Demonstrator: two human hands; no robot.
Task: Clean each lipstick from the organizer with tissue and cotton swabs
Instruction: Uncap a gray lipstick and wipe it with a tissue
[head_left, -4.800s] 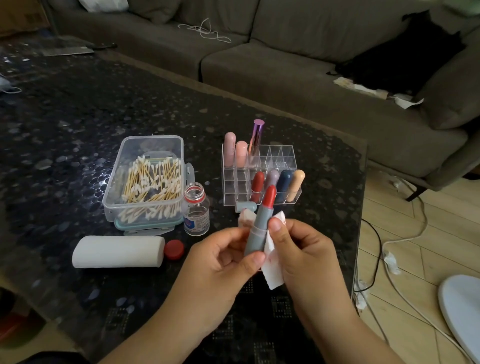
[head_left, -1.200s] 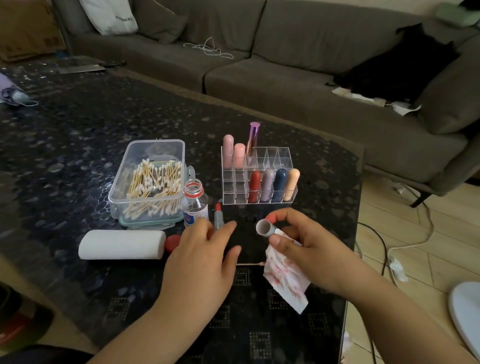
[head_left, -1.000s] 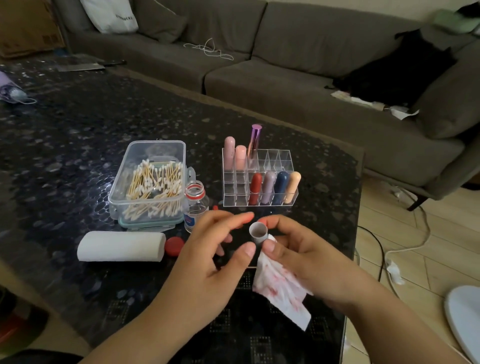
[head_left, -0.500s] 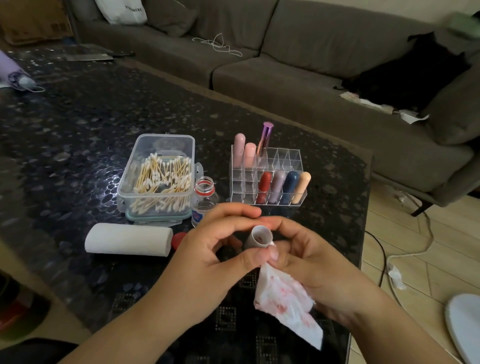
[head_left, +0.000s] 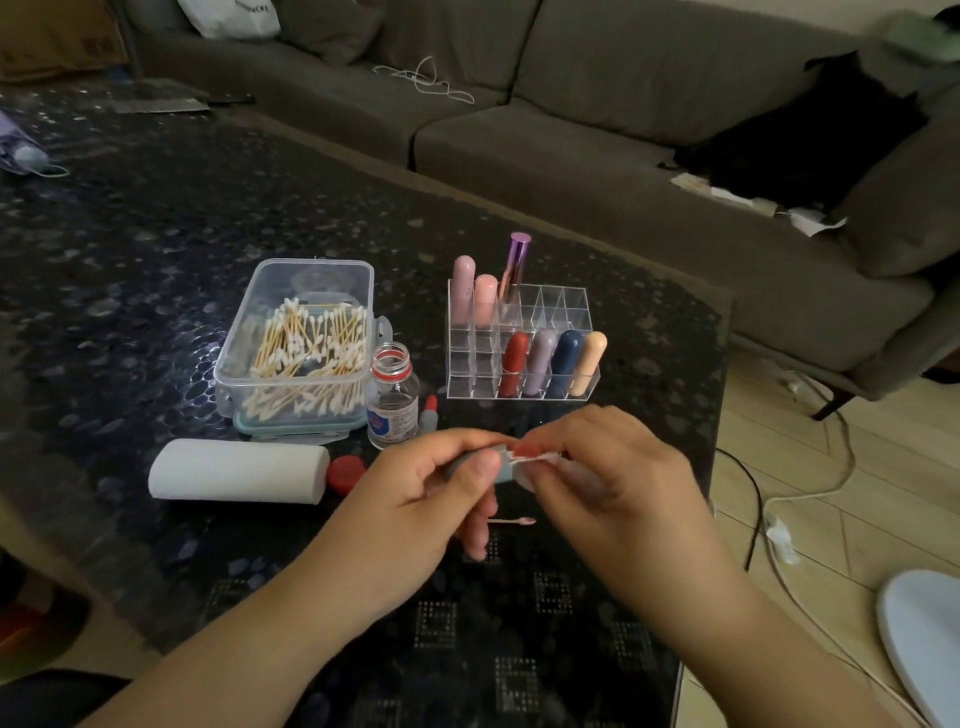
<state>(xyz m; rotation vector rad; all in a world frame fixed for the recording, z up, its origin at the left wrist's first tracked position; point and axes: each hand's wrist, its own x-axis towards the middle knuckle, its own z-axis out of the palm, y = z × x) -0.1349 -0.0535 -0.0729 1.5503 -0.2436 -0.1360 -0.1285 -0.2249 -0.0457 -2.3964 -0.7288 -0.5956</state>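
Head view: a grey lipstick cap (head_left: 498, 467) is gripped between the thumb and curled fingers of the left hand (head_left: 431, 499), low over the dark patterned bench (head_left: 156, 208). A folded tissue (head_left: 535, 457) is pinched by the right hand (head_left: 613, 467) and held against the cap's end; motion blur leaves it unclear whether the tissue is pushed inside the cap or only pressed to its rim. Both hands are thus curled around something, and they meet in front of the clear organizer (head_left: 519, 332).

The uncapped lipstick (head_left: 428, 413), red tip up, is seen standing on the bench just beside a small open bottle (head_left: 392, 397). A used cotton swab (head_left: 511, 521) lies on the bench below the hands. In the organizer, two pink lipsticks (head_left: 474, 291) and a tall purple tube (head_left: 514, 265) are held in the back row, while red, mauve, navy and peach ones (head_left: 550, 364) are held in the front row.

A clear box of cotton swabs (head_left: 306, 338) is placed left of the bottle. In front of it a white tissue roll (head_left: 236, 470) lies on its side, with a red bottle cap (head_left: 345, 473) touching or just beside its right end. A grey sofa (head_left: 571, 104) is seen beyond the bench.
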